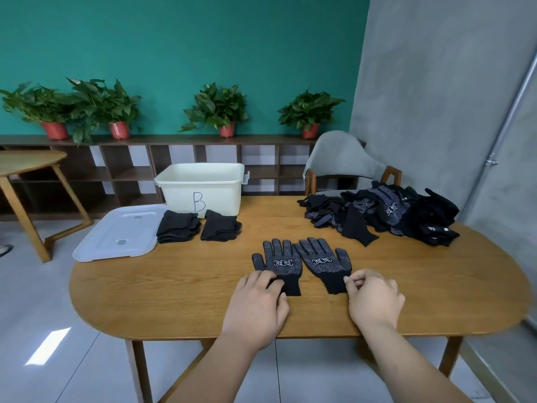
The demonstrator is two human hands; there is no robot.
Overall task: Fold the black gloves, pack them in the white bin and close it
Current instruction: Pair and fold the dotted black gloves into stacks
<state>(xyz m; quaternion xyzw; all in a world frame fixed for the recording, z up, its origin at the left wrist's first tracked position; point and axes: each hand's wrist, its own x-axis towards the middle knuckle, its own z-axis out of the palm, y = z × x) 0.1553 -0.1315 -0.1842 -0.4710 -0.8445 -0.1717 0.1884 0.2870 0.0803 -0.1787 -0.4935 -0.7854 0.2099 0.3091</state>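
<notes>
Head view: left grip (258, 298) pinches left glove (279, 261) cuff; right grip (374, 298) pinches right glove (322, 261) cuff.

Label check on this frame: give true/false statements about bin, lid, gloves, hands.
The lid sits on the bin. False: it lies on the table beside the open bin.
The left glove and right glove lie flat, dots up. True.
The right hand pinches the right glove's cuff. True.
The loose glove pile is left of the bin. False: it lies to its right.
The left hand hovers free. False: it holds the left glove's cuff.
</notes>
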